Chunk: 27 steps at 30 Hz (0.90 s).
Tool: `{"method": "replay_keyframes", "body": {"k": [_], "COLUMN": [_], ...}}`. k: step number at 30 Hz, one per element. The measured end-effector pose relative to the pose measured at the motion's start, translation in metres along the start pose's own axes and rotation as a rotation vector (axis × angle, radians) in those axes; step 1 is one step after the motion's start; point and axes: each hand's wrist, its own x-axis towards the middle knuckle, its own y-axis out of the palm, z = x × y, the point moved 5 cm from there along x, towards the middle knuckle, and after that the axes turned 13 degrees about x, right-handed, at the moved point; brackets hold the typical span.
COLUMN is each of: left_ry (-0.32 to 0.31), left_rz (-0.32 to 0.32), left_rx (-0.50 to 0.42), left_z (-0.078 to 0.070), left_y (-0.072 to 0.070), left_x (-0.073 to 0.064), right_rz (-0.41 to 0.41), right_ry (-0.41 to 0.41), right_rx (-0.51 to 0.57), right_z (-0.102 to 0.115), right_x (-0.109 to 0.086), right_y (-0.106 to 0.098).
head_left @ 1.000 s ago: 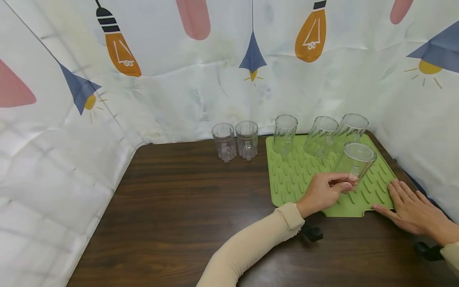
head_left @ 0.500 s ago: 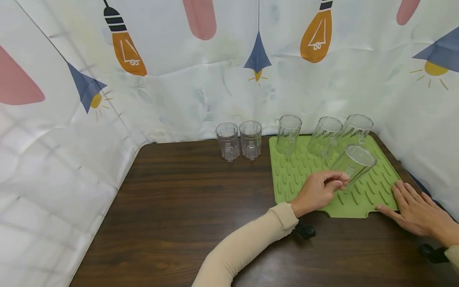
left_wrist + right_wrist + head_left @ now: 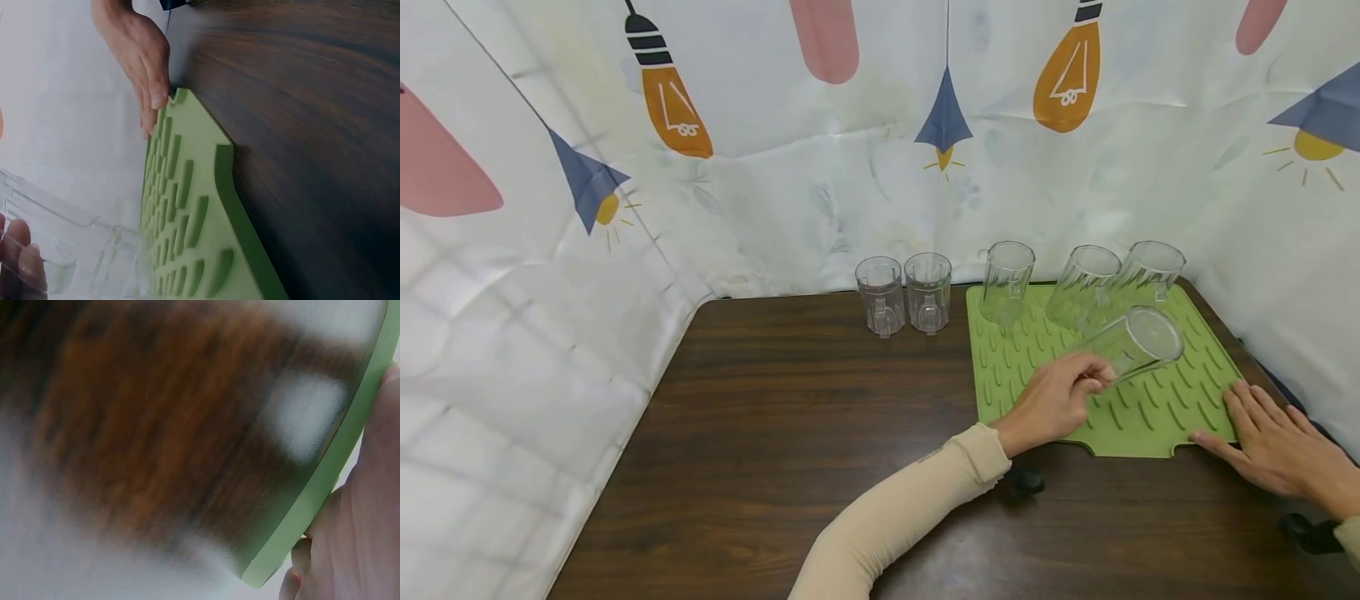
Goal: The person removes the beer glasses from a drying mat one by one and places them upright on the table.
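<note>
My left hand pinches a clear glass mug by its handle, low over the green drying mat. The mug leans over to the right, one round end facing up and right. In the left wrist view the same mug shows at lower left, the fingertips at its handle side. My right hand rests with straight fingers on the front right corner of the mat. From the right wrist, the hand lies along the mat's edge.
Farther back on the mat stand a glass mug, another mug and a third mug. Two more mugs, a left one and a right one, stand on the dark wooden table. A printed curtain borders the table.
My left hand has drawn the mug slightly left, and the mug has tipped farther over toward the right. The right hand stays on the mat's corner. The head view has shifted a little.
</note>
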Motion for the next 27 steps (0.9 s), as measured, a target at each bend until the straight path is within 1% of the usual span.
{"method": "replay_keyframes", "body": {"k": [6,9,13,17,22,25,27], "left_ry": [0.067,0.107,0.150,0.172,0.188,0.210,0.229], "left_rz": [-0.040,-0.060,-0.104,-0.128,-0.133,-0.158,-0.183], "left_rx": [0.107,0.179,0.307,0.400,0.504,0.583,0.612], "left_z": [-0.004,-0.007,-0.013,-0.017,-0.017,-0.018,-0.018], "left_y": [-0.008,-0.012,-0.018,-0.022,-0.026,-0.029,-0.032], "left_x": [-0.005,-0.009,-0.013,-0.017,-0.018,-0.019,-0.019], "right_rz": [0.010,0.015,0.019,0.015,0.005,-0.006,-0.012], "right_ry": [0.001,0.002,0.001,-0.005,-0.006,-0.009,-0.012], "right_rx": [0.007,0.011,0.015,0.011,0.009,0.003,0.001], "right_z": [0.000,0.000,-0.001,-0.002,-0.002,-0.003,-0.003], "right_x": [0.000,-0.001,-0.001,0.000,0.001,0.001,0.000], "right_y": [-0.001,-0.001,-0.001,0.000,0.000,0.001,0.001]}}
